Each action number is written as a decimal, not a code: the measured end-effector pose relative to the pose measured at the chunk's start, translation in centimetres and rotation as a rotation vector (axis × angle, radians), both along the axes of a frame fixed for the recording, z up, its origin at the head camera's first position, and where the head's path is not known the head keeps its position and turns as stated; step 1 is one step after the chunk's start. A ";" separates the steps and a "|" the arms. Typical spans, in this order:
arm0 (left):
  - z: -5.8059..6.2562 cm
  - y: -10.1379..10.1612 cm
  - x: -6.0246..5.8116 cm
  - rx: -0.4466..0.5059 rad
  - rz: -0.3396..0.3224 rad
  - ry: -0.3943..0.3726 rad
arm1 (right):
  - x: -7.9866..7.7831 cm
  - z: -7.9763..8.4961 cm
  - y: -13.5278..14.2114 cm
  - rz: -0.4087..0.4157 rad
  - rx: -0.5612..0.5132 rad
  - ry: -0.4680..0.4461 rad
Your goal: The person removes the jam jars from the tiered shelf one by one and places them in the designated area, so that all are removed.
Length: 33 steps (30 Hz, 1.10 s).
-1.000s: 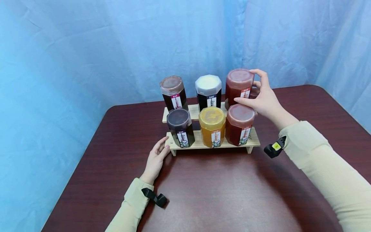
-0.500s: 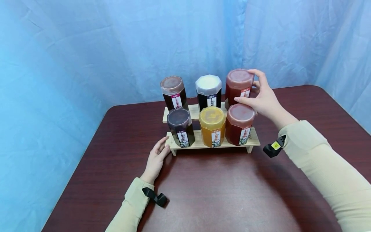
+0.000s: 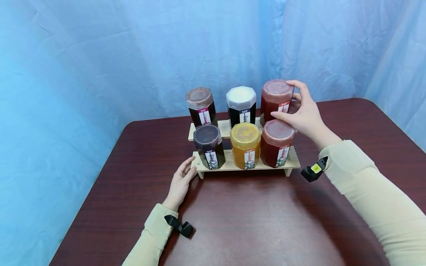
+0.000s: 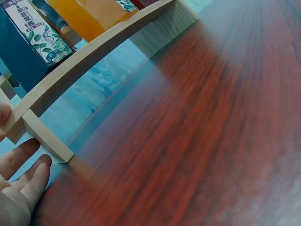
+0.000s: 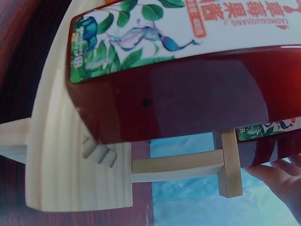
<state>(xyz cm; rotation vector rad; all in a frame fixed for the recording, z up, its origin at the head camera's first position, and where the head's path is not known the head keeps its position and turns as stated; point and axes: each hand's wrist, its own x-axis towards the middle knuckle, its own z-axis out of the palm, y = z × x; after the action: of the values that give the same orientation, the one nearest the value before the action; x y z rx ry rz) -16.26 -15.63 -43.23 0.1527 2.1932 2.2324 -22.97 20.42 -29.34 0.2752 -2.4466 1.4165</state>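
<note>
A two-tier wooden rack (image 3: pixel 293 162) holds jam jars on both shelves. My right hand (image 3: pixel 307 116) grips the red jam jar (image 3: pixel 277 89) at the upper shelf's right end, thumb across its front and fingers round its right side. My left hand (image 3: pixel 178 184) holds the left end of the lower shelf; in the left wrist view its fingers (image 4: pixel 26 150) lie at the shelf's end and leg. Below the gripped jar stands another red jam jar (image 3: pixel 270 151), its label large in the right wrist view. Beside that are a yellow jar (image 3: pixel 245 136) and a dark purple jar (image 3: pixel 207 136).
On the upper shelf also stand a brown-lidded dark jar (image 3: pixel 199 96) and a white-lidded dark jar (image 3: pixel 241 96). The rack sits on a dark red-brown wooden table (image 3: pixel 253 210). Blue curtains (image 3: pixel 186 48) hang behind and at the sides.
The head view has shifted slightly, so rack and jars appear a little further right. Both hands keep their holds, and the jars stay in their places on the rack.
</note>
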 end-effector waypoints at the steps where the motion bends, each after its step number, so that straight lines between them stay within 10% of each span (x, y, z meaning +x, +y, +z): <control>1: 0.0 0.0 0.0 0.002 0.000 -0.002 | 0.0 0.0 0.0 -0.003 -0.004 0.008; 33: -0.2 -0.1 -0.1 0.038 -0.014 0.015 | 1.4 -3.1 0.5 -0.084 -0.567 0.274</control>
<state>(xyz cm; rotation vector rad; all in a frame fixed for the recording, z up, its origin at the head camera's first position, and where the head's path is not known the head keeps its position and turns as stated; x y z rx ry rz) -16.40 -15.70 -43.44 0.1856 2.1511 2.2738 -21.61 20.90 -32.48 0.2124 -1.7360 1.8188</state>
